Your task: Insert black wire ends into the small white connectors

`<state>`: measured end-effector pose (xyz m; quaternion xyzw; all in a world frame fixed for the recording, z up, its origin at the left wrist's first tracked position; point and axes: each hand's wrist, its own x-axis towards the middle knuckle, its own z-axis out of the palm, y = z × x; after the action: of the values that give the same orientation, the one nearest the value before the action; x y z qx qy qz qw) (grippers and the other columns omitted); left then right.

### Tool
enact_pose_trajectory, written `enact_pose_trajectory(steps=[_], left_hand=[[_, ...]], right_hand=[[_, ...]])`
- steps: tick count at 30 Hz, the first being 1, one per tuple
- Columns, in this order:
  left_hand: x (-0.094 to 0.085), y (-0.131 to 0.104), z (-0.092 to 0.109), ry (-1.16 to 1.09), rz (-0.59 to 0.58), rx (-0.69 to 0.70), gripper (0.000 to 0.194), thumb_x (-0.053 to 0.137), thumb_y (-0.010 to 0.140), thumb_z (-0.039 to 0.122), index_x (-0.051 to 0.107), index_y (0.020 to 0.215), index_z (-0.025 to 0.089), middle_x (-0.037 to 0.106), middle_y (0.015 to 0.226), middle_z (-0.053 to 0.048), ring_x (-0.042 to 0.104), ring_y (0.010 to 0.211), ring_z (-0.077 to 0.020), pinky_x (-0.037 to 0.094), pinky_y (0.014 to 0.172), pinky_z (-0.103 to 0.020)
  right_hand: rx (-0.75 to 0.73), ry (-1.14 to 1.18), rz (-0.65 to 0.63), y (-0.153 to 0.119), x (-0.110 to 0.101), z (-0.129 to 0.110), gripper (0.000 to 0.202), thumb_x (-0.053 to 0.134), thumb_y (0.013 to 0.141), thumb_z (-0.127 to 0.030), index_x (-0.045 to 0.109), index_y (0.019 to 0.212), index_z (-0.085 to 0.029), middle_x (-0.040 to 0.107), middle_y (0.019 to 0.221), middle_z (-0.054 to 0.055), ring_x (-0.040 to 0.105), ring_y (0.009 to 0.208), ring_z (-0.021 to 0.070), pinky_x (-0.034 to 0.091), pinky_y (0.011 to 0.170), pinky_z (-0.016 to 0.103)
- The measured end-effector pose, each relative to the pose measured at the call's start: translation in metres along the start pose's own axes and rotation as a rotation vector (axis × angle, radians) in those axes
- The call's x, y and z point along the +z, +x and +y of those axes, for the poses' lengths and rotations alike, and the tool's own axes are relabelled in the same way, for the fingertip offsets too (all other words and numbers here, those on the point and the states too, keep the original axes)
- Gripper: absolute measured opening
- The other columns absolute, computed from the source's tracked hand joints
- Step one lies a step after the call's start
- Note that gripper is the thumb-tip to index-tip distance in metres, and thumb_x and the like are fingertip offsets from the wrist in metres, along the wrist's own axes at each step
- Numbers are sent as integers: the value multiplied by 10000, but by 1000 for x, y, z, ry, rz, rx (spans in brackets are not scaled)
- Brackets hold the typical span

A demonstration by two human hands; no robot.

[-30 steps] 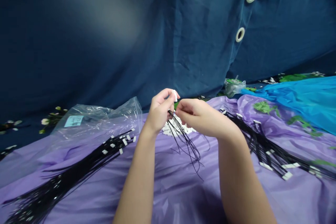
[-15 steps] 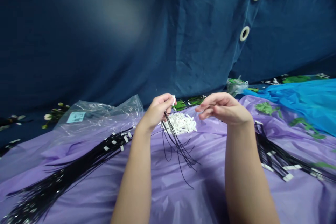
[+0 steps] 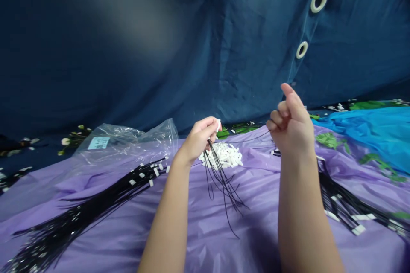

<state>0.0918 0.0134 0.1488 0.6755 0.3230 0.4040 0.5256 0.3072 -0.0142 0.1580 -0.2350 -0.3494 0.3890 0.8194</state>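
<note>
My left hand (image 3: 200, 138) is closed on a bunch of thin black cords (image 3: 221, 179), whose loose ends hang down toward the purple sheet. A small white plastic piece (image 3: 218, 125) shows between its thumb and fingertips. Raised to the right, my right hand (image 3: 291, 123) has its lower fingers curled in and one finger pointing up. A single black cord (image 3: 246, 141) stretches from the left hand to those curled fingers, where its end is hidden. Beneath and behind the left hand lies a pile of small white pieces (image 3: 229, 156).
Bundles of white-tagged black cords lie at the left (image 3: 86, 209) and right (image 3: 342, 196) on the purple sheet (image 3: 205, 247). Behind are a clear plastic bag (image 3: 124, 140) with a blue label, a blue plastic sheet (image 3: 378, 130) and a dark blue curtain (image 3: 144, 59).
My right hand has risen and curled its fingers, drawing one cord out from the left hand. My left hand keeps its hold on the bunch. The view has tilted up slightly.
</note>
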Motion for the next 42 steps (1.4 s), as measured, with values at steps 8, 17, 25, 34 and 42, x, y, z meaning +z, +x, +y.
enact_pose_trajectory(steps=[8,17,25,34,42], left_hand=[[1,-10,12,-84,-5,152,276,515,899,431,511,780,181,346,482,68,253,418,-48,183,403,-177],[6,-20,23,-59,-20,180,275,512,901,424,519,772,181,381,481,52,303,421,-58,180,410,-188],[8,-21,24,-50,-18,183,268,504,906,408,512,765,180,364,479,56,285,419,-52,187,420,-191],[8,-22,26,-32,-7,160,280,510,898,416,513,750,178,368,472,59,289,419,-57,199,422,-196],[11,-23,29,-19,20,166,278,494,891,365,491,691,173,365,463,53,306,424,-64,232,429,-201]], right_hand=[[-170,-681,-515,-39,32,-4,88,688,809,-232,640,775,-167,449,583,-46,354,505,54,264,449,211],[-423,-831,-464,-46,41,-3,52,632,843,-196,615,798,-176,334,547,-72,298,497,61,263,474,236],[-433,-803,-482,-45,41,-1,51,631,848,-197,612,805,-178,332,550,-72,294,502,66,268,479,238],[-572,-943,-499,-44,39,-4,59,624,852,-160,605,802,-187,411,569,-64,359,512,67,320,503,219],[-805,-1125,-580,-44,40,-6,94,540,910,-175,614,859,-203,591,763,8,483,625,101,379,582,234]])
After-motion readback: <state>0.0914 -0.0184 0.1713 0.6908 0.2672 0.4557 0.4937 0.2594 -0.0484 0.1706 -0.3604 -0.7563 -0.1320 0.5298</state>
